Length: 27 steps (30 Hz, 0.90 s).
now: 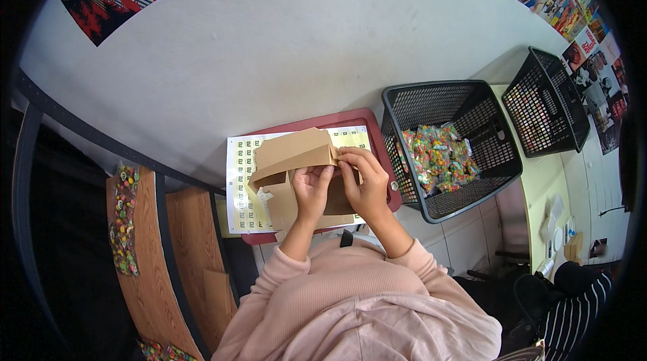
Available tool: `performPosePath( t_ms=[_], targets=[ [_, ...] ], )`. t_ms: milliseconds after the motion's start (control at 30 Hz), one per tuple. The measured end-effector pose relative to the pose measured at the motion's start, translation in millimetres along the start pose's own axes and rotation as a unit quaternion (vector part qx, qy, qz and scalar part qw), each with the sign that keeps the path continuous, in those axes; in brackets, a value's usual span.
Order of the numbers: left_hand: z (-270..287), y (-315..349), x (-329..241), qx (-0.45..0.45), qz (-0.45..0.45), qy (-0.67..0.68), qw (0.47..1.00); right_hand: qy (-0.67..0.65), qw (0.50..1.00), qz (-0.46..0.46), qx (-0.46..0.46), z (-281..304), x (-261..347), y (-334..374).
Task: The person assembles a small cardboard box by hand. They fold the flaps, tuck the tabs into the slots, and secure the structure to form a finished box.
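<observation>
I see both sets of fingers clamped on a brown cardboard box [296, 159]: left hand [311, 189] beneath, right hand [364, 179] pinching its right end. Its long axis runs left-right above a sticker sheet [237, 186] on a red tray [377, 138]; a black basket [404, 101] of candy packets [438, 155] stands right.

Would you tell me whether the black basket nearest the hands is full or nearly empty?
Partly filled: the nearer black basket holds colourful candy packets across its bottom only, its mesh walls bare above.
</observation>
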State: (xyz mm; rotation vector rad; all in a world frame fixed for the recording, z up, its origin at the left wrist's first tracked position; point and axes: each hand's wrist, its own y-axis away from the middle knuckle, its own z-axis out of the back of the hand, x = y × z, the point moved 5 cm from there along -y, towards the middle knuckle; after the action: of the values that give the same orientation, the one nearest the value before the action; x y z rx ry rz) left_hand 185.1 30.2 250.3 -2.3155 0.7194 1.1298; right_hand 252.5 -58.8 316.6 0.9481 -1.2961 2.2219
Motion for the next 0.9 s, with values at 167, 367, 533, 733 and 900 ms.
performPosePath(
  t_ms=[167, 367, 533, 733, 900],
  targets=[
    [15.6, -1.9, 10.4, 0.037, -0.080, -0.056, 0.995, 0.005, 0.999, 0.023, 0.035, 0.7, 5.7, -2.0],
    [18.1, -2.4, 20.0, 0.035, -0.044, -0.011, 0.998, 0.058, 0.995, 0.053, 0.057, 3.3, 10.0, -3.6],
    [14.8, -2.5, 24.7, 0.023, -0.031, 0.001, 0.999, 0.073, 0.993, 0.051, 0.083, 6.2, 12.7, -8.1],
    [7.0, -4.5, 26.0, 0.025, -0.041, -0.041, 0.998, 0.083, 0.992, 0.068, 0.068, 2.7, 7.6, -9.0],
    [-7.1, -3.1, 6.4, 0.029, -0.101, -0.116, 0.988, 0.058, 0.991, 0.116, -0.036, 6.3, 4.8, 5.5]
  ],
)
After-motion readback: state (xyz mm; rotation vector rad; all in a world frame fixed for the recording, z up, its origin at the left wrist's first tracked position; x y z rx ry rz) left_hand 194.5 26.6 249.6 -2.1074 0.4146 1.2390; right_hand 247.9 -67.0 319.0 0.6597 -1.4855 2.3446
